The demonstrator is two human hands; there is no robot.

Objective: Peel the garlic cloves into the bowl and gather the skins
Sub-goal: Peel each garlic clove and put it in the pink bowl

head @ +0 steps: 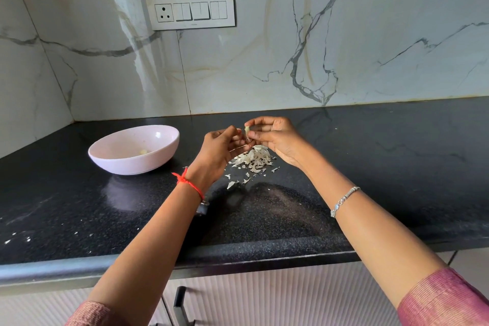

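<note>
Pale clove [247,130], between left hand [221,149], right hand [277,138]

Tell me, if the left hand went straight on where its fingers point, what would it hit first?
The left hand points toward the garlic clove both hands pinch, so it would likely meet that, then the right hand just behind it.

Beyond your fingers [264,121] stands a white marble-look wall [344,47] with grey veins; a switch panel [190,11] with one socket sits above and left of them. Beneath them lies a speckled black tabletop [383,167], and nearer you, ribbed white cabinet doors [264,294] with a dark handle [179,300].
</note>
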